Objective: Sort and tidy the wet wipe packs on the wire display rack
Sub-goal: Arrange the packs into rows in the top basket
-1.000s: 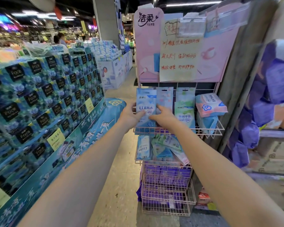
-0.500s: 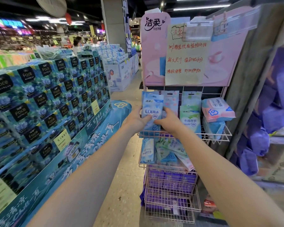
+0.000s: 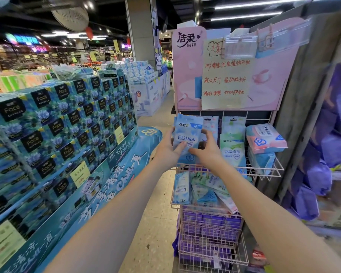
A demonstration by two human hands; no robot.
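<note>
Both hands gripped one flat pale-blue plastic wipe pack [image 3: 187,137] lettered "EDI", raised in front of the top tier of the pink wire display rack [image 3: 264,170]. Our left hand [image 3: 168,149] pinched its left edge; our right hand [image 3: 206,149] clasped its lower right corner. We judged that seating it carelessly could topple the upright green-and-blue wipe pack [image 3: 232,146] just right of it, since the packs lean loosely against the wire.
</note>
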